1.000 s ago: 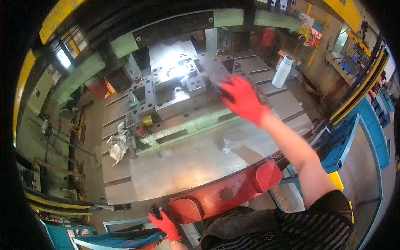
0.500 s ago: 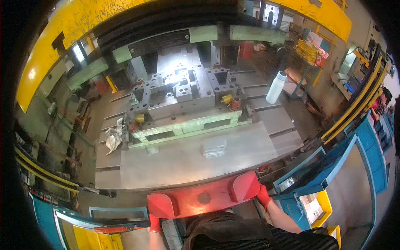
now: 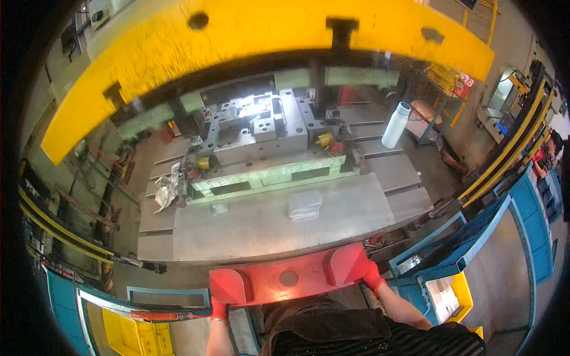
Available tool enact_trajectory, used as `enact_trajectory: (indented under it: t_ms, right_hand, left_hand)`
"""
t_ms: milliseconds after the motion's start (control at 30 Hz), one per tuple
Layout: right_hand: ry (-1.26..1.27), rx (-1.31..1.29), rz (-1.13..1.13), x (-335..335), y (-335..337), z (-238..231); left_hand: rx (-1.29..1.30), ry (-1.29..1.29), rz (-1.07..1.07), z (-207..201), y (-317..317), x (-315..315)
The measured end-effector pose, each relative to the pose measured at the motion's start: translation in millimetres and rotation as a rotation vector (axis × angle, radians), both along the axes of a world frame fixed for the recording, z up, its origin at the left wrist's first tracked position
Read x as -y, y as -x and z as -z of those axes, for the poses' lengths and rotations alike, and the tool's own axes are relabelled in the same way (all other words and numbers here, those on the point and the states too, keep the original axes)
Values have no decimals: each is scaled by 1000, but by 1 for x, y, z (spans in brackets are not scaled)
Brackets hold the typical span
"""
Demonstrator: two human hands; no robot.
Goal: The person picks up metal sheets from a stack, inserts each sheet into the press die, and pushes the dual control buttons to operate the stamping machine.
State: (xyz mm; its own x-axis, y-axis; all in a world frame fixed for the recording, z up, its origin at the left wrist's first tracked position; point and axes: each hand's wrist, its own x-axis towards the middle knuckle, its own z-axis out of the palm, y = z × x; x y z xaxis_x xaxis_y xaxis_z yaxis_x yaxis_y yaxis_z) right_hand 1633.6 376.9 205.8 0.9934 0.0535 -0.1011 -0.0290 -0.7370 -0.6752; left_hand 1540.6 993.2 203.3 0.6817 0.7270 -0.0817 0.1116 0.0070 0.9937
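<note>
A red two-hand control panel [image 3: 270,279] with a curved guard at each end stands right in front of me. My left hand [image 3: 219,310], in a red glove, is at its left end, beside the left guard. My right hand [image 3: 373,277], gloved in red too, is at the right end against the other guard. The guards and panel hide the fingers of both hands. Beyond the panel, a metal die [image 3: 261,148] sits on the press bed [image 3: 249,237]. Above it hangs the big yellow press slide [image 3: 267,35], covering the die's back.
On the bed lie a folded pale cloth [image 3: 305,204], a small clear piece [image 3: 219,207] and a crumpled rag [image 3: 168,188]. A white bottle [image 3: 395,126] stands at the right. Yellow bins [image 3: 454,296] and blue frames [image 3: 510,237] flank me. Another person [image 3: 540,160] is at far right.
The yellow press slide has come down toward the die and fills more of the upper view. Both my hands have stayed at the ends of the red panel.
</note>
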Motion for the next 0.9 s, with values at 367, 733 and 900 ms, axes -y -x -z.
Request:
enact_trajectory:
  t_ms: [367,733,900]
  right_hand:
    - [203,175,-47,27,8,75]
    - [333,93,-11,12,-57,-223]
    - [225,563,-226,-78,-103,-295]
  left_hand:
    - [-31,63,72,-29,-4,21]
    - [-202,182,199,-35,8,27]
    - [-218,245,255,-45,22,29]
